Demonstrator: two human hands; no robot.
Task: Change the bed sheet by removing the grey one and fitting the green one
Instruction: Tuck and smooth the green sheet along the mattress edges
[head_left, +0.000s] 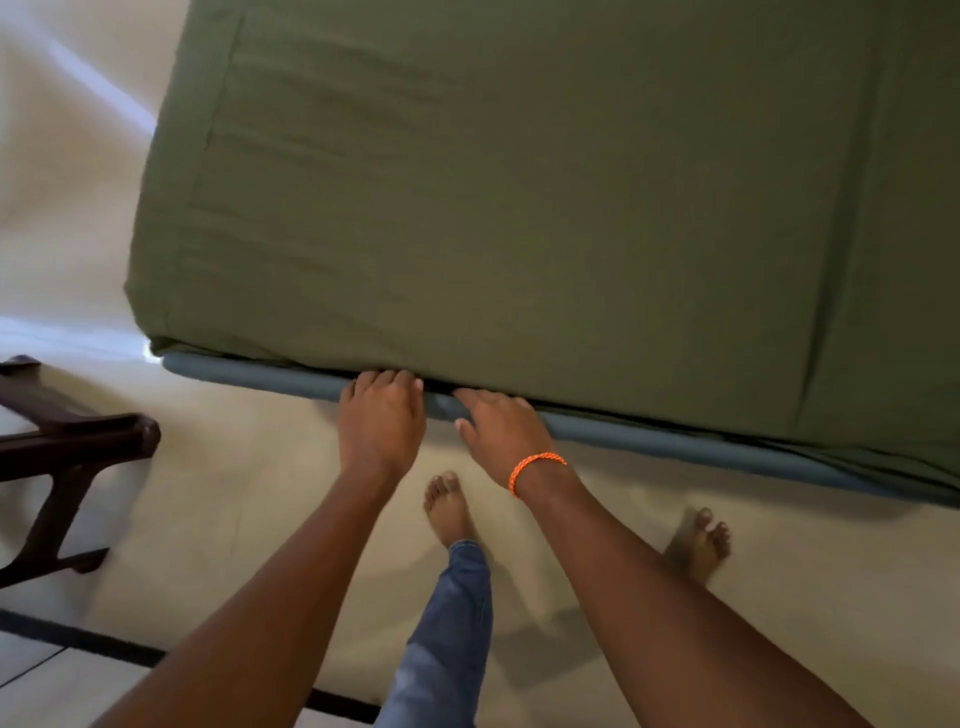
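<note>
Your left hand (381, 415) lay palm-down at the near edge of the bed, fingers together and curled over, their tips pushed into the seam where the green sheet (519, 208) met the blue-grey base (675, 441). Whether they pinched cloth there I could not tell. Your right hand (501, 423), just beside it on the right, had its fingers straight and flat, pressing along the same seam, thumb spread toward the left hand. An orange band (537, 467) sat on the right wrist.

Step in hand, as judged: tucking the green sheet's near hem under the mattress. No grey sheet appeared in view, so removal looked done and fitting looked near its end.

Next move, as judged: push the hem deeper, then work right along the near edge, where the cloth line looked looser toward the far right. Keep the top drawn tight while tucking.

The green sheet covered the whole visible top. It was mostly smooth, with fold creases and shallow wrinkles on the left part. The near-left corner was wrapped down over the side.

A dark wooden chair (67, 447) stood on the floor (234, 519) at left, well apart from the bed.
</note>
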